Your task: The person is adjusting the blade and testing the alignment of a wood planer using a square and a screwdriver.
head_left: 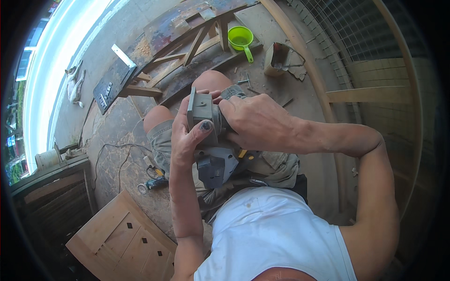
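I hold a grey cordless power tool [203, 107] over my lap; it has a flat squarish plate at one end and a thick blocky part [215, 166] at the other, which looks like a battery. My left hand [185, 131] is closed around the plate end, its thumb, with a dark nail, pressing on the side. Curled fingers of my right hand [258, 119] grip the tool's middle from the other side. That hand hides what its fingertips touch. A small yellow patch [242, 153] shows below it.
Ahead stands a paint-stained wooden bench [173, 35], with a green dipper [240, 38] and an open tin [276, 58] nearby. An angle grinder [151, 184] and cords lie at left. A wooden panel [124, 239] is at lower left, a dog [75, 84] far left, a wooden frame [304, 51] right.
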Tool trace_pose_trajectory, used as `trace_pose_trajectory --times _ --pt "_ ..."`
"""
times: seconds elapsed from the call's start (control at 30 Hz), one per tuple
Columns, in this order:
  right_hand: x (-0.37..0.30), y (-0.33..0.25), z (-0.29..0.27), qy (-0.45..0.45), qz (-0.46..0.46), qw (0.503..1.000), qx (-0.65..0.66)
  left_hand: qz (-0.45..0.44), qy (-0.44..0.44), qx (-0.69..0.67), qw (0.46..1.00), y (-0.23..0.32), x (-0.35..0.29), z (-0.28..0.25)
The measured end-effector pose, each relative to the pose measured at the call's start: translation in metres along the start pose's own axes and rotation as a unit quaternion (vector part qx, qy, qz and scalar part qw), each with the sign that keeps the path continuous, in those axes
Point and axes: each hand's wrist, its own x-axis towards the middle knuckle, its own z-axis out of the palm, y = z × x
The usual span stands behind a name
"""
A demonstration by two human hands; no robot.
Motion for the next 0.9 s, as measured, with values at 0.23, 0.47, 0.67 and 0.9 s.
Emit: trace_pose_trajectory --times 0.23,0.47,0.67,0.9 --pt "0.000 0.020 -0.010 -0.075 0.041 0.996 0.038 0.015 0.000 0.029 0.999 -0.010 0.007 0.011" --pt "0.031 0.055 -0.022 -0.251 -0.021 0.920 0.300 0.026 -0.018 0.002 0.999 -0.017 0.018 0.011" --pt "0.044 0.055 -0.023 -0.260 -0.053 0.912 0.313 0.007 -0.023 0.002 1.000 -0.012 0.019 -0.005" --pt "0.071 0.077 -0.001 -0.594 0.127 0.639 0.471 0.050 -0.054 0.055 0.996 0.010 0.040 -0.003"
